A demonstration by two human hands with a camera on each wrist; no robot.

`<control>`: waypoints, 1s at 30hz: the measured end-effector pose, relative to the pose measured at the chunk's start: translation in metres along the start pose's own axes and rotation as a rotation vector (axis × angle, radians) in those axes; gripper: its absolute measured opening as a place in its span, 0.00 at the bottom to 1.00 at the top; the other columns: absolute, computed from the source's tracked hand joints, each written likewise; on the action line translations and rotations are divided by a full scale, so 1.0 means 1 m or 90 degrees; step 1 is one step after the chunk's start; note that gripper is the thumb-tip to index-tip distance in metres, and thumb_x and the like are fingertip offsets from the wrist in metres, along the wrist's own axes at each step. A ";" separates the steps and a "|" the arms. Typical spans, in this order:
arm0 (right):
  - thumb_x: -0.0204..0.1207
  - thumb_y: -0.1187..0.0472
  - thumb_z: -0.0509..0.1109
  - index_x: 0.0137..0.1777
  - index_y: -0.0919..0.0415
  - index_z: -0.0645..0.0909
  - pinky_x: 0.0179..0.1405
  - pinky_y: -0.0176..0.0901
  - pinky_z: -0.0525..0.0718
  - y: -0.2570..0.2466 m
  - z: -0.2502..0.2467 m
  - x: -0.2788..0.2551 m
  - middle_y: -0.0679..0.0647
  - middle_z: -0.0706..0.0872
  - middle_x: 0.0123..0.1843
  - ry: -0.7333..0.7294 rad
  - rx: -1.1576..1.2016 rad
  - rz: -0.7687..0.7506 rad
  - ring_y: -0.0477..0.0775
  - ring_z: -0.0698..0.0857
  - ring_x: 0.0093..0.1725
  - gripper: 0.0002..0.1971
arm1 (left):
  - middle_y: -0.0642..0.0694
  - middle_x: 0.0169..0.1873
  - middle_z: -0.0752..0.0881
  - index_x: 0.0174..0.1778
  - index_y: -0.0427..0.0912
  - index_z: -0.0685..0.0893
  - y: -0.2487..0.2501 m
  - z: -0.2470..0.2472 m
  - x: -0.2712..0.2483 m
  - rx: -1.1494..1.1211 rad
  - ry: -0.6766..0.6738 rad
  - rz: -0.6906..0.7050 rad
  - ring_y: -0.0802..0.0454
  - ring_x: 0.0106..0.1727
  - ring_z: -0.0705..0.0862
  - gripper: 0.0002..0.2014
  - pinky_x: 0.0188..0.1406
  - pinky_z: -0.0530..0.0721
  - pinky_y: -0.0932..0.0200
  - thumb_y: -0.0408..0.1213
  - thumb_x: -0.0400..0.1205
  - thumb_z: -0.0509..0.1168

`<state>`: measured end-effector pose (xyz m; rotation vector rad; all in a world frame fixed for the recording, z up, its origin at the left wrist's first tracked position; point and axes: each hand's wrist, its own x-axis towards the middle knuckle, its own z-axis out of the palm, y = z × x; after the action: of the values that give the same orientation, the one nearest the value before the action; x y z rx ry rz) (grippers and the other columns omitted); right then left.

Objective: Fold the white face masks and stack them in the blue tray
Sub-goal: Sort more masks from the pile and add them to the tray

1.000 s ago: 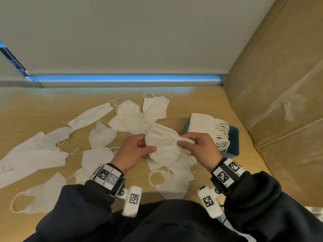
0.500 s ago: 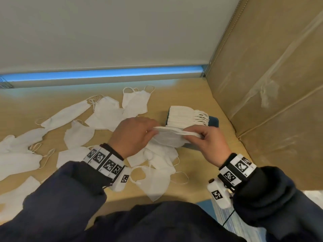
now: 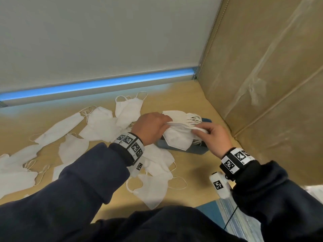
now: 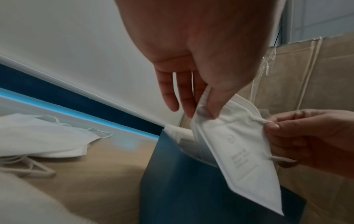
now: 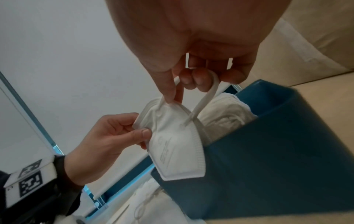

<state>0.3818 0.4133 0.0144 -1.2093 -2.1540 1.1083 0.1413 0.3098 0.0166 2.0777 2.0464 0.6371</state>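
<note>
1. A pale wooden desk [image 3: 192, 172] fills the lower half of the head view, closed in by a grey wall at the top and taped brown cardboard at the right of the frame.
2. Unfolded white masks [image 3: 97, 126] lie scattered across the left and centre of the desk.
3. The blue tray [image 3: 197, 149] sits right of centre, with a stack of folded masks [image 3: 176, 115] standing in it.
4. The folded mask [image 3: 176, 138] hangs over the near wall of the tray, held between both hands.
5. The left hand [image 3: 152, 127] pinches the mask's upper edge with thumb and fingers; that grip is closed on the mask.
6. The right hand [image 3: 213, 137] has its fingers hooked through the ear loops [image 5: 206, 91], thumb pressing at the mask's rim.
7. Step in hand, as I judge it: placing 1 folded mask onto the stack.
8. The next move calls for lowering it flat against the stack, loops tucked toward the right, then letting go with both hands.
</note>
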 end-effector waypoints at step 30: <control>0.82 0.44 0.72 0.67 0.57 0.83 0.66 0.57 0.85 -0.014 0.002 0.029 0.57 0.92 0.59 -0.105 0.375 0.462 0.62 0.90 0.60 0.21 | 0.54 0.57 0.88 0.61 0.52 0.88 -0.014 0.037 -0.024 -0.409 0.120 -0.360 0.55 0.58 0.87 0.13 0.61 0.85 0.54 0.46 0.81 0.75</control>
<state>0.3579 0.4327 0.0239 -1.6604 -1.2969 2.0109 0.1441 0.2935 -0.0271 1.0648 2.0072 1.1978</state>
